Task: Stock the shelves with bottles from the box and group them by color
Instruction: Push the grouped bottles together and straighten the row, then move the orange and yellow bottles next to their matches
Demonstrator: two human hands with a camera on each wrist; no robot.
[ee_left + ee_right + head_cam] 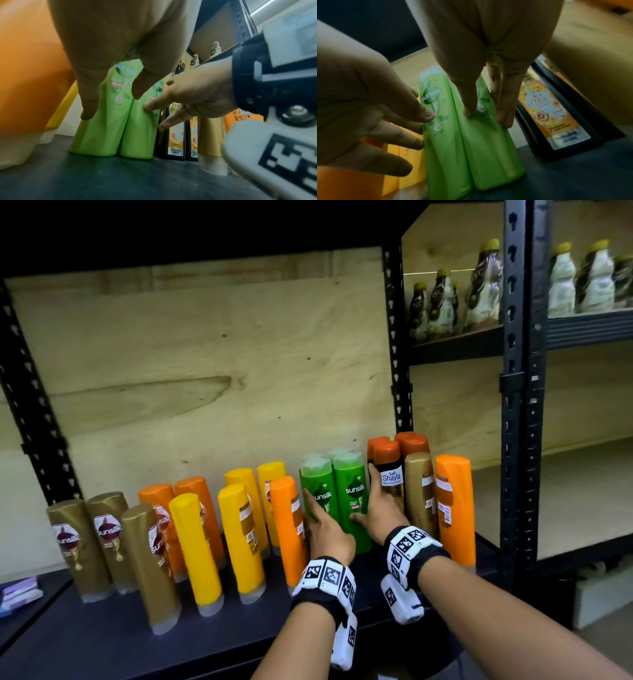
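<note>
Green bottles [337,498] touched both sides by straight fingers [471,100].

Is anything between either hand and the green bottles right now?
Nothing visible. The left hand touches the left green bottle with straight fingers; the right hand has its thumb on the right green bottle's front and fingers along its side, beside the Shayla bottle.

The shelf [102,642] is dimly lit from above (its top lost in black); edges are bowed, and wrist views are blurred close up.
</note>
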